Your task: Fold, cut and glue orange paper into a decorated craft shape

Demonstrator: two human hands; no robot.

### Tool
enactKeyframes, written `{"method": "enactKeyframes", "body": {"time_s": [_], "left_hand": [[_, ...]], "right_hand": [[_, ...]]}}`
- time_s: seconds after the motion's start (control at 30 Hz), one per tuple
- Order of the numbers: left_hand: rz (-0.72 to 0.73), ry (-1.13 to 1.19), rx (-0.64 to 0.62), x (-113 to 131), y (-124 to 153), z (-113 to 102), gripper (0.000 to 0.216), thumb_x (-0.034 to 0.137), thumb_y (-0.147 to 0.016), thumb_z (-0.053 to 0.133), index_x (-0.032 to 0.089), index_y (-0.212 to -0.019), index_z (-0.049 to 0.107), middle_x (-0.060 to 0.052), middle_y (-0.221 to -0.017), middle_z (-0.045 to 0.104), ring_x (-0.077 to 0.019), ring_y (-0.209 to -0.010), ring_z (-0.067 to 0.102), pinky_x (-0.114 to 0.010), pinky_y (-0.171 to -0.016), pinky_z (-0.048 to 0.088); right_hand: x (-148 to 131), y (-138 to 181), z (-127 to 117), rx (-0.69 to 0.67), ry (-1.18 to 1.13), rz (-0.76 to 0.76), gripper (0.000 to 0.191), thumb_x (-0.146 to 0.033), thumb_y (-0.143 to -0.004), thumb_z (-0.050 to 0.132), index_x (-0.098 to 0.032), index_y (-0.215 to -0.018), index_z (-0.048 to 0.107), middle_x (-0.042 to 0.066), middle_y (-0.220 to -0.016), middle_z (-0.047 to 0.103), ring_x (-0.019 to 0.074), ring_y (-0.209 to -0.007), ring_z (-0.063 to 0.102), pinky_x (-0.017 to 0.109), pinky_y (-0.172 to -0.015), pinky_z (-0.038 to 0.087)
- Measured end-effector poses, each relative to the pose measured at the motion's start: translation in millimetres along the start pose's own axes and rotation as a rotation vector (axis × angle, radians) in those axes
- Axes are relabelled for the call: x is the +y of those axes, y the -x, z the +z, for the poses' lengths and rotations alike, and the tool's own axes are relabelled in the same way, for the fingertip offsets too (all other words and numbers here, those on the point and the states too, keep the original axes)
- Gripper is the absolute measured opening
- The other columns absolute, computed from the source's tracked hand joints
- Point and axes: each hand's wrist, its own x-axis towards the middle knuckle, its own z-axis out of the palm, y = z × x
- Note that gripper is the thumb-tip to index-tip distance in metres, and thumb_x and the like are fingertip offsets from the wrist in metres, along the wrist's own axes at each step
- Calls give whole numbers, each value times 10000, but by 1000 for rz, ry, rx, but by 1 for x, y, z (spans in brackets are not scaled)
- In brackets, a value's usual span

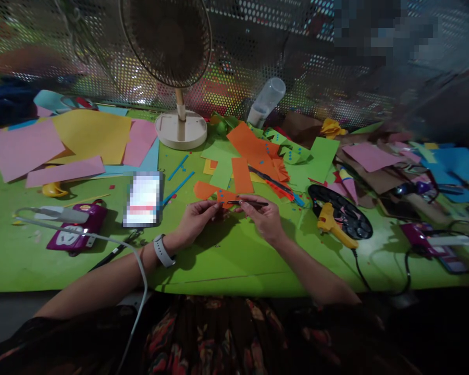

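Observation:
My left hand (200, 219), a pale watch on its wrist, is closed with thumb and fingertips pinching a small orange paper piece (227, 197) that bears blue dots. In my right hand (262, 216) is a slim dark pen-like tool (261, 203), its thin tip pointing left at the orange paper. Whether it is a craft knife or tweezers I cannot tell. Just beyond my hands lie an orange paper rectangle (243, 175), a light green paper strip (221, 174) and a larger orange sheet (246, 140). A pair of scissors (271, 179) rests near the rectangle.
A phone (143, 199) and a purple power strip (78, 226) sit left, with a white cable crossing my left forearm. To the right are a yellow glue gun (334, 225) and a black palette (355, 211). A fan (180, 127) stands behind, beside coloured paper sheets (97, 133).

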Motion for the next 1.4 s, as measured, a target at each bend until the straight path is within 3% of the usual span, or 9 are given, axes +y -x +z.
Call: {"method": "enactKeyframes", "body": {"time_s": [0.13, 0.3, 0.53, 0.9, 1.17, 1.4], "left_hand": [[-59, 122, -18, -1, 0, 1, 241, 380, -803, 731, 169, -918, 744, -43, -822, 753, -143, -723, 666, -275, -733, 506], [-47, 122, -27, -1, -1, 0, 241, 388, -795, 736, 172, -903, 747, -48, -830, 756, -147, -721, 673, -285, -736, 516], [-20, 92, -50, 0, 0, -1, 218, 367, -826, 711, 172, -915, 748, -52, -817, 755, -143, -706, 667, -277, -699, 509], [-33, 136, -67, -2, 0, -2, 221, 364, -825, 712, 167, -918, 742, -67, -849, 760, -157, -729, 684, -318, -762, 541], [-45, 135, -88, -3, 1, -2, 223, 364, -826, 712, 167, -924, 746, -69, -856, 764, -152, -734, 689, -296, -756, 532], [-43, 74, -78, 0, 2, 0, 247, 386, -816, 718, 167, -923, 751, -59, -831, 760, -145, -714, 673, -273, -718, 517]], "right_hand": [[-3, 3, -1, -74, 159, -270, 192, -261, -844, 697, -296, -1024, 753, 20, -990, 767, 172, -889, 727, 333, -806, 608], [-1, 1, -3, -98, 222, -470, 269, -187, -856, 682, -324, -1081, 736, 6, -1008, 766, 163, -921, 719, 325, -813, 601], [0, -2, -5, -105, 320, -549, 301, -188, -868, 677, -364, -1110, 715, -2, -1017, 764, 175, -930, 709, 383, -807, 580], [1, -2, -5, -75, 380, -606, 293, -196, -867, 684, -370, -1100, 716, -10, -922, 771, 165, -814, 701, 353, -708, 551], [4, 0, -6, -57, 359, -521, 269, -198, -864, 686, -345, -1084, 730, 0, -938, 771, 167, -812, 687, 347, -726, 545], [1, 3, -4, -34, 48, -134, 203, -307, -828, 723, -260, -1024, 744, 31, -1001, 760, 170, -890, 722, 326, -817, 598]]}}
